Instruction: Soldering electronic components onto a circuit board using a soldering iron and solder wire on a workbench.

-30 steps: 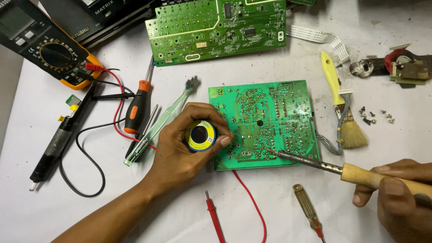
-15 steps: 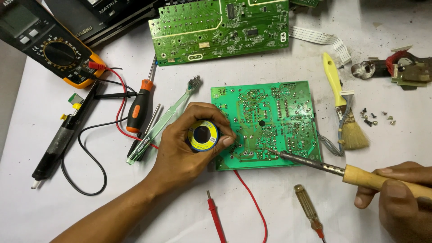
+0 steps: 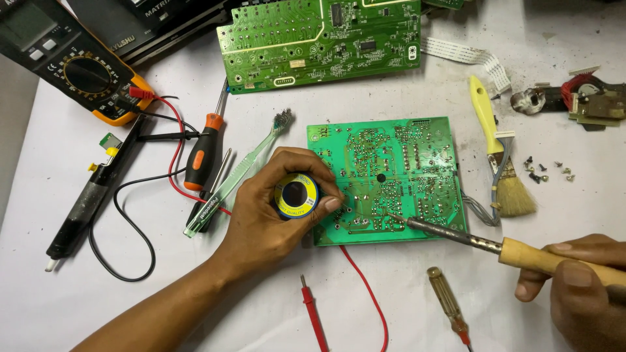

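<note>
The left hand (image 3: pixel 274 215) is wrapped around a small yellow spool of solder wire (image 3: pixel 297 195), fingers curled on its rim and the thumb tip pressed toward the edge of the green circuit board (image 3: pixel 391 176), seemingly so the thin wire can be fed onto the joints. That board lies flat on the white tabletop (image 3: pixel 130 306), its solder side up, speckled with shiny silver dots. The right hand (image 3: pixel 580 287), grip closed around a pale wooden handle, holds a soldering iron (image 3: pixel 482 242) low and slanted, its dark metal tip touching the board's lower edge near the spool. Just right of the board lies a yellow-handled brush (image 3: pixel 499 163) with straw-coloured bristles; to the left are an orange-and-black screwdriver (image 3: pixel 202 150) and a clear toothbrush (image 3: pixel 238 173). A second, larger green board (image 3: pixel 319 39) sits above.
</note>
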